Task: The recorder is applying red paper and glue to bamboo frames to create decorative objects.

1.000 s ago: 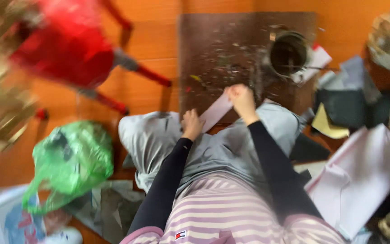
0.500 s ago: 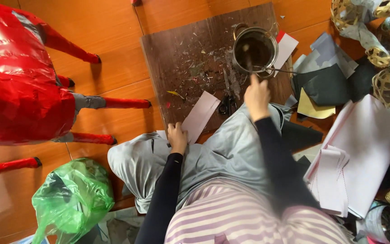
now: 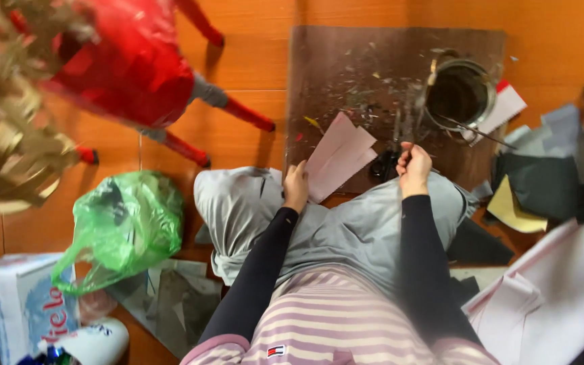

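I sit on an orange floor with grey trousers (image 3: 346, 230) over my crossed legs. My left hand (image 3: 297, 187) holds the near edge of some pale pink paper sheets (image 3: 341, 157), which fan out over a brown board (image 3: 359, 74). My right hand (image 3: 414, 169) is closed on a thin blurred tool, apparently scissors (image 3: 388, 159) with dark handles, just right of the paper. A round metal can (image 3: 461, 93) stands on the board beyond my right hand.
A red stool (image 3: 130, 64) lies tipped at the upper left, and a green plastic bag (image 3: 126, 223) sits left of my knee. Dark, grey and yellow sheets (image 3: 549, 182) and large pale sheets (image 3: 562, 297) pile up on the right. A blurred gold object (image 3: 8, 135) hangs at the far left.
My right hand has drawn back from the metal can toward my knee and now grips the tool. My left hand still holds the pink paper. The view has shifted.
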